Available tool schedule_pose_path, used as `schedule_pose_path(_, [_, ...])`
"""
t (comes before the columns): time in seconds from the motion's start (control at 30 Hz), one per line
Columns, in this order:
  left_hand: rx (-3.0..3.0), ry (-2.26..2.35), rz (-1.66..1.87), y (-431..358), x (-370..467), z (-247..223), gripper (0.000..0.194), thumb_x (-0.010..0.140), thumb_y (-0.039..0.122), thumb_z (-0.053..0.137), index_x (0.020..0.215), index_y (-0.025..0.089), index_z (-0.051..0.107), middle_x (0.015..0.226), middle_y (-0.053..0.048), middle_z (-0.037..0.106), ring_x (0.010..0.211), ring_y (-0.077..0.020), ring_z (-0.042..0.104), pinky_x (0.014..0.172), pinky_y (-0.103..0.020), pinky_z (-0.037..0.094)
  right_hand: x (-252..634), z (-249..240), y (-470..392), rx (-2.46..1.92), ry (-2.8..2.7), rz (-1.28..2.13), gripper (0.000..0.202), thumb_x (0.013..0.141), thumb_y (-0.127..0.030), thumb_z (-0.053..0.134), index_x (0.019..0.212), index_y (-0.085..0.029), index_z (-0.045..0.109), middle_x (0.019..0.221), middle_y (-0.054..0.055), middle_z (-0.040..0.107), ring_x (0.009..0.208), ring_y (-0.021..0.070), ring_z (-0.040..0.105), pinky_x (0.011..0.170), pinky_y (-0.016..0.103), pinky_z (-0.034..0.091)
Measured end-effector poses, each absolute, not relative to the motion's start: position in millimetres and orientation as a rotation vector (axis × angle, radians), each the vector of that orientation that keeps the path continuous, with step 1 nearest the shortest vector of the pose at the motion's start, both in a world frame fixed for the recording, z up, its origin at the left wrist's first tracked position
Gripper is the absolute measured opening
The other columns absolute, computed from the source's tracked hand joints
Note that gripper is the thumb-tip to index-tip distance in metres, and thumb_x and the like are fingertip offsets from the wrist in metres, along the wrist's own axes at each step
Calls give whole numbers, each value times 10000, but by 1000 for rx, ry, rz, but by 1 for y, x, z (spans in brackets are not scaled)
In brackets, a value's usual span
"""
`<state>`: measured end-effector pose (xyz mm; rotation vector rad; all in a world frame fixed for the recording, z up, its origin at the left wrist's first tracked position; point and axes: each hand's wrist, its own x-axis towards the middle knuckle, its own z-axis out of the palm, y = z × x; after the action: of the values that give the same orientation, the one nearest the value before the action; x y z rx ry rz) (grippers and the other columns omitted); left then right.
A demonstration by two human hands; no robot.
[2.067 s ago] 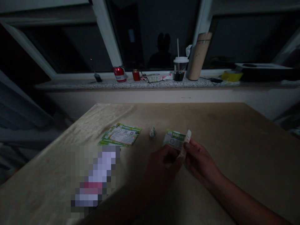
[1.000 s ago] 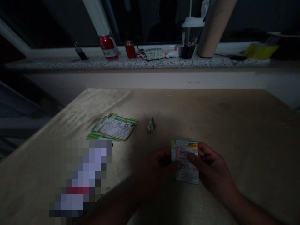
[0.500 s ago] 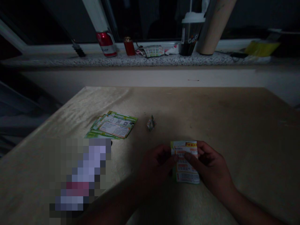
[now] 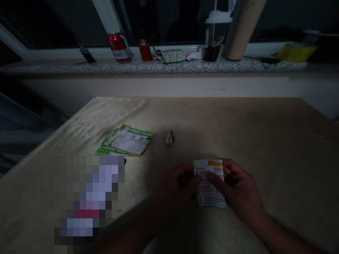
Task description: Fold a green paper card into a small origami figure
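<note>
Between my two hands is a small printed paper leaflet [image 4: 211, 195], white with green edges, orange print and a red-yellow strip at its top right. My left hand [image 4: 178, 181] pinches its left edge, thumb on the front. From the right, my right hand [image 4: 239, 187] grips it too, with its thumb lying across the print and its fingers behind. A small folded paper piece [image 4: 171, 138] stands on the table ahead of my left hand. Farther left lies a fanned stack of green-and-white leaflets [image 4: 129, 141].
A pixelated long object [image 4: 97, 194] lies on the table [image 4: 251, 130] at left. Along the window sill [image 4: 106, 68] stand a red can [image 4: 119, 47], a small orange-red bottle [image 4: 145, 51], a crumpled wrapper [image 4: 172, 55], a lidded cup [image 4: 213, 38] and a yellow item [image 4: 298, 52].
My right thumb has slid very slightly left on the leaflet. The view has shifted a little; both hands keep their hold.
</note>
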<state>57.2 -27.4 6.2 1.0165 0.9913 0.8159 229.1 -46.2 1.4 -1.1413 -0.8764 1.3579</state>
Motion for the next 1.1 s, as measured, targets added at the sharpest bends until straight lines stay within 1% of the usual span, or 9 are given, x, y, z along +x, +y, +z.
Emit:
schedule_pose_path(0.2, [1122,967,835,-32,54,4,213,914,266,671,1106,185,715,992,-70,791,877,-197,755,780,-295,610,230,0,-47,-1142,-878,1350,181,767,-265,859,882,-254,721,789,-2,796,649,146,751,590,220,623])
schedule_pose_path(0.37, [1168,988,852,-33,54,5,287,932,310,654,1196,201,676,1029,-82,795,892,-217,768,768,-301,623,229,3,-47,-1137,-893,1353,187,762,-269,858,871,-246,708,786,1,795,644,151,753,601,227,629])
schedule_pose_path(0.5, [1213,1019,848,-33,55,8,278,933,286,638,1193,195,673,1070,-99,793,909,-228,773,786,-317,629,229,3,-47,-1137,-898,1337,202,745,-241,866,876,-258,714,748,-19,777,619,134,735,586,211,618])
schedule_pose_path(0.67, [1218,1018,836,-34,54,8,280,949,267,617,1219,212,665,1100,-87,790,926,-219,771,812,-324,631,230,2,-48,-1168,-923,1317,192,749,-258,859,869,-257,709,771,-1,779,618,152,728,593,255,626])
schedule_pose_path(0.83, [1216,1008,860,-35,54,6,281,947,284,627,1215,208,667,1102,-91,789,927,-220,771,806,-318,632,229,3,-47,-1170,-919,1306,223,723,-260,875,866,-267,704,759,-8,777,613,159,727,570,257,620])
schedule_pose_path(0.97, [1218,990,856,-35,55,7,258,952,276,616,1196,213,672,1079,-81,794,898,-208,773,775,-295,628,229,3,-46,-1154,-926,1318,227,720,-247,877,866,-269,705,759,-13,785,597,142,724,553,227,607])
schedule_pose_path(1.1, [1190,993,851,-34,55,9,266,947,291,626,1197,211,667,1088,-88,793,911,-211,773,793,-301,628,230,3,-46,-1155,-919,1318,222,724,-237,877,865,-271,709,752,-22,787,590,122,718,550,195,593])
